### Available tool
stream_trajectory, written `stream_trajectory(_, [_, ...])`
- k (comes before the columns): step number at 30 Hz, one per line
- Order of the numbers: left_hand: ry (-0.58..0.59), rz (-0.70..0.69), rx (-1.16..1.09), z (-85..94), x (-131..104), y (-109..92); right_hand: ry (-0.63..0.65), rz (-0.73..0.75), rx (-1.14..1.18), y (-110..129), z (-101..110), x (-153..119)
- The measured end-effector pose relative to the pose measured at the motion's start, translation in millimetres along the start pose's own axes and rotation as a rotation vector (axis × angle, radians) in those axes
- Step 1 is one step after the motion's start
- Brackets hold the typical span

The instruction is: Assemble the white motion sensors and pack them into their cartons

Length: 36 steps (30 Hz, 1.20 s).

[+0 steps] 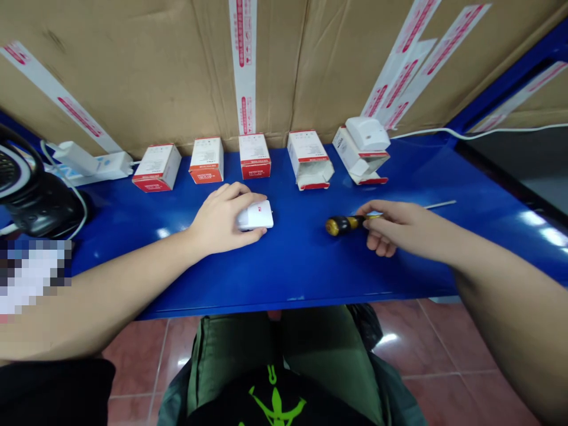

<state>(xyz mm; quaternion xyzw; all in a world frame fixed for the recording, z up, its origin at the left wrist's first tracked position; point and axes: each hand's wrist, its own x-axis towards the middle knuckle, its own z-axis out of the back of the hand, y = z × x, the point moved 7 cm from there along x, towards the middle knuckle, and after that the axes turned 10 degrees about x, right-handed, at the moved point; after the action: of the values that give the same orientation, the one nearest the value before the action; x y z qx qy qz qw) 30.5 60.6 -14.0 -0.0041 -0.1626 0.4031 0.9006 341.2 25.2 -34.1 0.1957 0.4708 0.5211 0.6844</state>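
My left hand (228, 219) is closed around a small white detector (260, 215) on the blue tabletop. Its fingers and thumb lie along the detector's two long sides, and part of the casing is hidden under the palm. To the right, my right hand (390, 228) grips a screwdriver (344, 225) with a black and yellow handle between thumb and fingers. The handle's end points left, toward the detector. A thin pale rod (440, 205) shows beyond the right wrist; whether it belongs to the screwdriver, I cannot tell.
Red and white boxes stand in a row at the back, including a closed one (207, 160) and an open-ended one (310, 158). Another white detector (367, 134) rests on the rightmost box. A power strip (102, 168) and a black device (39, 195) occupy the left. Taped cardboard (177, 71) forms the back wall.
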Motion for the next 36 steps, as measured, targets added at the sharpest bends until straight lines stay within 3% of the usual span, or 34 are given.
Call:
stream_trajectory(2, [-0.019,-0.041,0.011,0.6,-1,-2,-0.169,0.013,0.016,-1,6,-16])
stream_trajectory(6, [-0.019,-0.087,0.050,-0.2,-2,-5,-0.563,0.074,-0.175,-2,21,-64])
stream_trajectory(9, [-0.023,-0.095,0.075,0.8,-2,-6,-0.684,0.092,-0.190,-10,24,-91])
stream_trajectory(12, [-0.015,-0.077,0.088,1.9,-1,-7,-0.725,0.180,-0.203,-10,29,-100])
stream_trajectory(14, [-0.009,-0.053,0.099,2.6,0,-6,-0.640,0.295,-0.195,-2,31,-91])
stream_trajectory(18, [-0.010,-0.001,0.117,4.9,0,-4,-0.250,0.504,0.075,22,27,-50])
stream_trajectory(21, [-0.014,0.011,0.113,6.6,1,-1,-0.052,0.505,0.114,40,29,-19])
stream_trajectory(25, [-0.018,0.017,0.102,8.9,3,3,0.209,0.390,-0.038,47,28,7])
stream_trajectory(28, [0.018,0.061,0.108,9.2,3,9,0.280,0.380,-0.102,44,27,15])
stream_trajectory(36, [0.115,0.051,0.024,8.3,4,9,0.255,0.522,-0.322,33,11,23])
